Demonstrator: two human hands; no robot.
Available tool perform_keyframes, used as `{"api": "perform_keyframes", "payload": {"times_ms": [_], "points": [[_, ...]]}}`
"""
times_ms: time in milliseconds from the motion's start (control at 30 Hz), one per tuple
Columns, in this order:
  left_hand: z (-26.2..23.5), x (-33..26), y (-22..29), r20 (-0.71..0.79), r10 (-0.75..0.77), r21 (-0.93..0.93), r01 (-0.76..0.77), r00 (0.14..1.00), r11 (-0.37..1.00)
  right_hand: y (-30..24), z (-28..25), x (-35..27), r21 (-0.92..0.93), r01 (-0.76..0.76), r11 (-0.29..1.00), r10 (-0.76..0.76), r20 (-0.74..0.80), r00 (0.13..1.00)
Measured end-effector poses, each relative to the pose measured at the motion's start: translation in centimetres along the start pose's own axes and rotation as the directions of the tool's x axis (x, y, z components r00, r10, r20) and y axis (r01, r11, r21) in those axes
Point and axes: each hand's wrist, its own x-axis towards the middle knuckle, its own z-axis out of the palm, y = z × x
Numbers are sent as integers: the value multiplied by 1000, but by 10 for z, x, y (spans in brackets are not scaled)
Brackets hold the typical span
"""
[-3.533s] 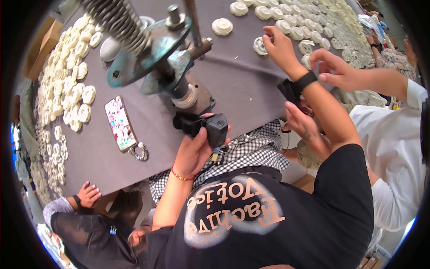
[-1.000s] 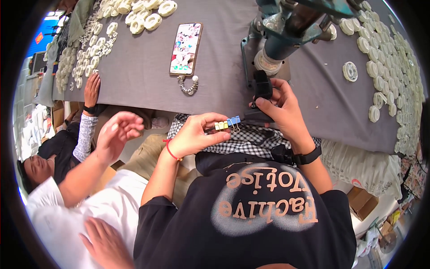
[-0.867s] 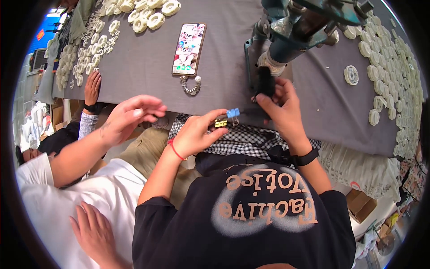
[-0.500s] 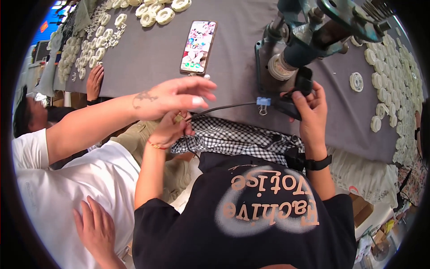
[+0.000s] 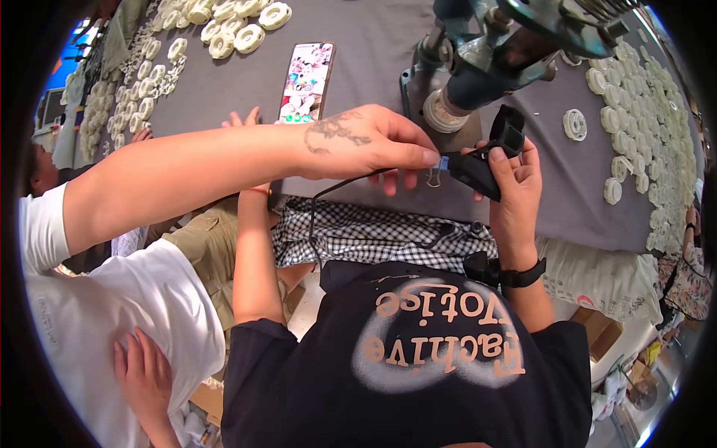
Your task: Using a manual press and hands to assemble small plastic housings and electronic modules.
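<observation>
Black plastic clip-on device [image 5: 489, 160], long axis slanting up-right, is clenched in my right hand [image 5: 515, 187] above the grey desk [image 5: 373, 82] edge. A co-worker's tattooed hand [image 5: 366, 142] pinches its left end. My left hand [image 5: 243, 123], farther left, lies flat, grasping nothing.

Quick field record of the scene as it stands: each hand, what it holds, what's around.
right hand: holds a black device at the table edge
left hand: mostly hidden behind a co-worker's arm; contents unclear
co-worker's hand: pinches the cable end at the black device
cable: black, loops down over checked cloth
table: grey
on the table: phone, press machine, white rings
</observation>
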Motion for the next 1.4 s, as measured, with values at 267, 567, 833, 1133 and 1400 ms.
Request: {"api": "perform_keyframes", "payload": {"times_ms": [267,567,833,1133,1400], "points": [[8,26,-28,-94,174,237,-147,980,960,15,6,-4,-28,46,999,-45,10,999],[103,32,-131,-725,341,-288,-713,598,639,28,17,-17,15,57,998,-59,152,987],[107,23,-170,-809,353,-323,-857,469,401,31,29,-20,110,-257,960,228,225,947],[108,11,-159,-755,286,-596,-800,590,77,37,55,-30,40,-100,994,86,268,959],[96,17,-132,-799,388,-437,-887,459,149,34,50,-25,29,61,998,-64,149,987]]}}
